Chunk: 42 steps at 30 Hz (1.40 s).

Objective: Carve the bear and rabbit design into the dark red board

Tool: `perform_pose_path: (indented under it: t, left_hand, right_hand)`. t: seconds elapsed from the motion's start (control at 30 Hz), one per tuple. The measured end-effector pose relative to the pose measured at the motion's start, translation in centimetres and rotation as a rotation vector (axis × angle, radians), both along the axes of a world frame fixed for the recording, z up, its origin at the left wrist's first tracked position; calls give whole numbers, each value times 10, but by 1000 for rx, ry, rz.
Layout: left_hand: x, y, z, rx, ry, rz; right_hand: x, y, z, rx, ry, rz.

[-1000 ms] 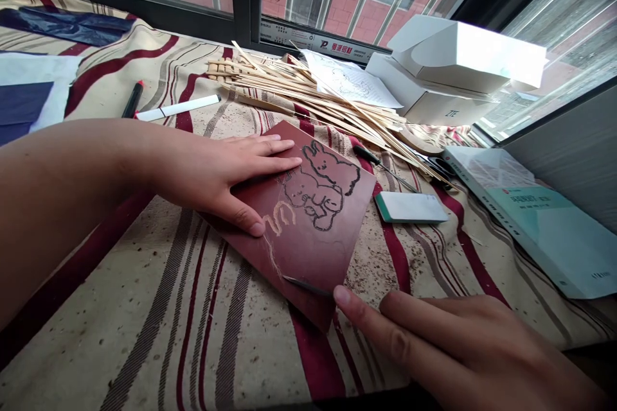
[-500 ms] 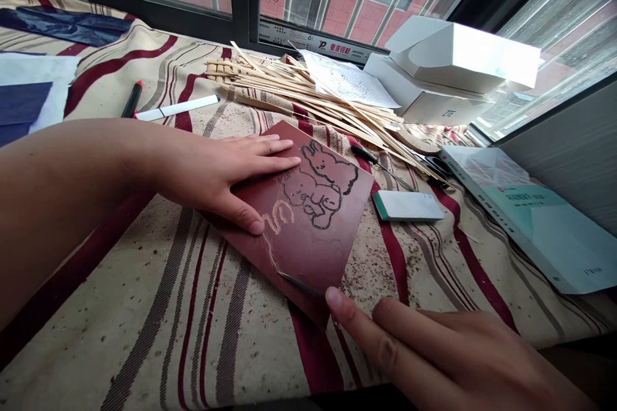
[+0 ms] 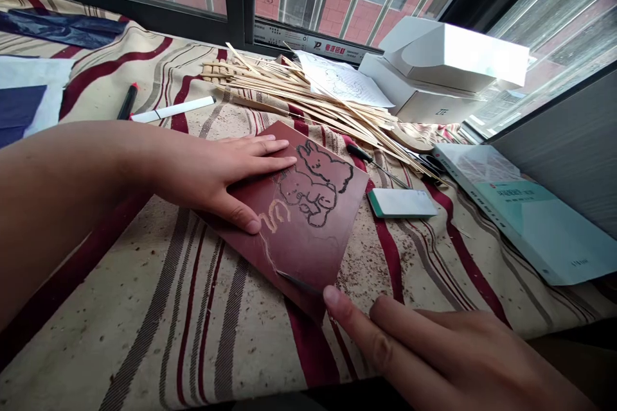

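A reddish-brown carving board (image 3: 308,250) lies at an angle on the striped cloth, with black-outlined cartoon animals and a pale cut line on its surface. My left hand (image 3: 226,173) rests flat on its left part, fingers spread. From the lower right, my right hand (image 3: 414,340) grips a thin metal carving tool (image 3: 301,284), the index finger stretched along it. The tool's tip touches the board at the lower end of the pale line. Its handle is hidden inside my hand.
Right of the board are a white and green eraser-like block (image 3: 402,203), a black-handled tool (image 3: 360,154) and a book (image 3: 525,212). Behind lie thin wooden sticks (image 3: 308,93), a printed paper (image 3: 342,77) and a white box (image 3: 443,64). Markers (image 3: 173,109) lie at left; crumbs dot the cloth (image 3: 139,295).
The whole view has shifted slightly, so things appear a little further left. Both hands and the tool keep nearly the same places on the board.
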<state>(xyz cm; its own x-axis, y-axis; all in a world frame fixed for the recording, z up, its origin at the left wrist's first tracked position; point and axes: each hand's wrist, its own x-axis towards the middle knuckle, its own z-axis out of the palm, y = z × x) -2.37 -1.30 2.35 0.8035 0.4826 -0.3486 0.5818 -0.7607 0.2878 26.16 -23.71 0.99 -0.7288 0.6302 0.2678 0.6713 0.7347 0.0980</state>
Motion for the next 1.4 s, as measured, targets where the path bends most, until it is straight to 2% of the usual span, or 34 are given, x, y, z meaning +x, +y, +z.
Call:
perform_pose_path:
  t: [0.27,0.6,0.83,0.97,1.17,1.27,1.4]
  left_hand:
    - [-1,0,-1,17,-20,-7]
    - [-3,1,-1,52,-42,-44]
    - [-2,1,0,21,-14,-14]
    - [-3,1,-1,34,-18,-25]
    - [-4,1,-1,28,-10,-28]
    - [-4,5,-6,36,-14,-42]
    - [-6,12,-14,65,-39,-70]
  right_hand:
    - [3,2,0,-67,64,-7]
    - [12,19,12,-148,-3,80]
    - [14,29,21,-181,-4,136]
    - [17,29,17,-215,26,117]
    - [18,25,12,-171,31,119]
    - [18,23,14,-182,-18,103]
    - [17,25,16,-139,22,131]
